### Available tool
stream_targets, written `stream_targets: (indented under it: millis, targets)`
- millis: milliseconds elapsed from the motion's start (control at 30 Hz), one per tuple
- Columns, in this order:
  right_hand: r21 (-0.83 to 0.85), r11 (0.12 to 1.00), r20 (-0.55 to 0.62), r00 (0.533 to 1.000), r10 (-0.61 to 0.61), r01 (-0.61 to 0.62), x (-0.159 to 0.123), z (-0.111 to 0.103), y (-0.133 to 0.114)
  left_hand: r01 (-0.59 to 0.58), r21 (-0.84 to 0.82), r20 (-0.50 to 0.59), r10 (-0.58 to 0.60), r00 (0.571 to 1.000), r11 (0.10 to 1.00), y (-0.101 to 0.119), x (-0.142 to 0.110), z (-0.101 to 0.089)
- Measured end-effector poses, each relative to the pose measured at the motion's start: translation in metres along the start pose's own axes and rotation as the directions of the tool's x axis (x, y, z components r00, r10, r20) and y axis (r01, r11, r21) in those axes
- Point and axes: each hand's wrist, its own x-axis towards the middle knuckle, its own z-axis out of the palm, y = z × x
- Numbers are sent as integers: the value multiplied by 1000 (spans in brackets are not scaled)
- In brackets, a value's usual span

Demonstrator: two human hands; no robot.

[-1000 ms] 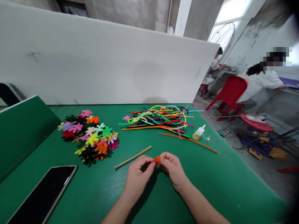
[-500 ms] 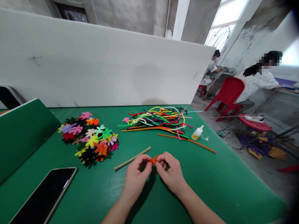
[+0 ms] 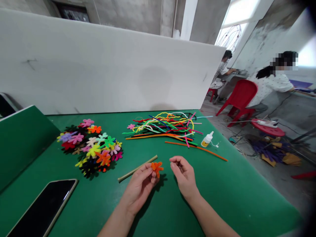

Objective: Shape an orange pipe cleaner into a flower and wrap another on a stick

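My left hand (image 3: 140, 186) pinches a small orange pipe-cleaner flower (image 3: 157, 169) between thumb and fingers, its petals pointing up and to the right. My right hand (image 3: 184, 176) hovers just to the right of the flower, empty, with the fingers loosely bent and apart from it. Behind my left hand a thin greenish stick (image 3: 138, 168) lies slantwise on the green table (image 3: 212, 197). Farther back, a single orange pipe cleaner (image 3: 209, 154) rests in front of a loose heap of many-coloured pipe cleaners (image 3: 164, 126).
Finished fuzzy flowers (image 3: 93, 149) are piled at the left, and one pink flower (image 3: 130, 126) lies by the heap. A phone (image 3: 44, 207) lies front left. A small glue bottle (image 3: 207, 139) stands right. A white panel (image 3: 111, 69) borders the back; people sit beyond, near a red chair (image 3: 243, 95).
My hands have drawn apart. The right has let go of the orange flower and moved slightly right; the left has turned and keeps hold of it, petals now spread in view.
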Motion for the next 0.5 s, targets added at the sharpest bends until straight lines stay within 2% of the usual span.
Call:
stream_targets:
  millis: [167, 300, 500]
  targets:
    - [14, 1000, 91, 996, 3, -5, -1, 1, -3, 6, 50, -42, -4, 999, 999, -1, 0, 1]
    - [17, 1000, 191, 982, 14, -18, -1, 4, -5, 4, 137, -6, -4, 1000, 991, -3, -2, 2]
    - [105, 982, 183, 973, 139, -160, 0, 8, -4, -65, 232, 28, 60, 998, 971, -6, -5, 4]
